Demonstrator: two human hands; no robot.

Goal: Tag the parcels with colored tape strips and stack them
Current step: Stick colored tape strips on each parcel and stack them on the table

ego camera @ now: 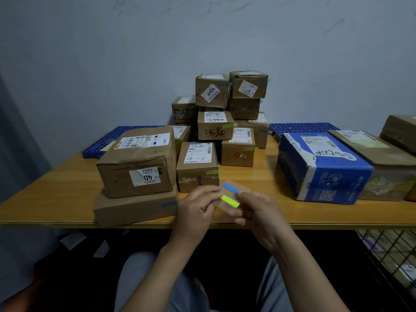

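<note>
Both hands meet over the table's front edge on a clear backing sheet [242,188] that carries a blue strip [230,188] and a yellow-green strip [229,201]. My right hand [258,210] grips the sheet from the right. My left hand [199,207] pinches at the left end of the yellow-green strip. Just behind them stands a small cardboard parcel marked 4-3 [197,166] with a green strip on its right edge. A large parcel labelled 40 [137,162] lies on a flat box [132,208] that bears a blue strip.
A pile of several small tagged parcels [225,113] leans against the wall. A blue-and-white box [322,167] and brown boxes [382,163] fill the right side. Blue plastic pallets [301,128] lie at the back of the wooden table [56,197]. A wire basket [389,255] stands lower right.
</note>
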